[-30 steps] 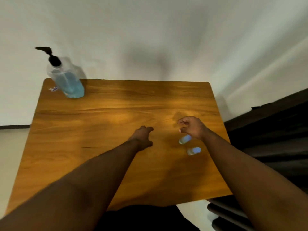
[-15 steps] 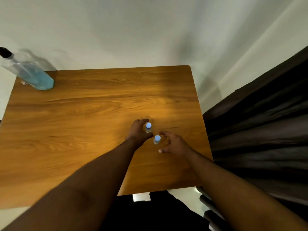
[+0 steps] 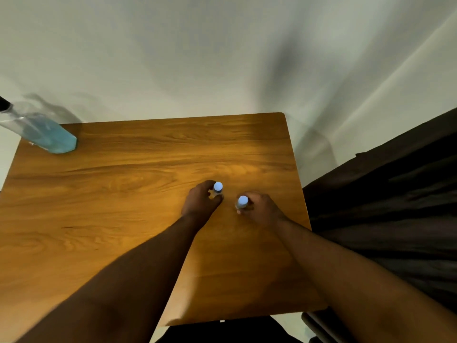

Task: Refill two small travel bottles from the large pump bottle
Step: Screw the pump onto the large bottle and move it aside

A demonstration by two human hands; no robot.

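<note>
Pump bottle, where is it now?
Head view: pump bottle stands on the table's far left corner by the wall, far from both hands.

No text, label, brand name, number or sign can be read anywhere in the head view. The large pump bottle [image 3: 42, 131], at about ten o'clock on the wooden table [image 3: 123, 194], shows only clear plastic and blue liquid, and a small pale scrap at its base is too blurred to make out. The two small travel bottles [image 3: 217, 190] near the centre show plain light-blue caps with no lettering that can be made out.
</note>
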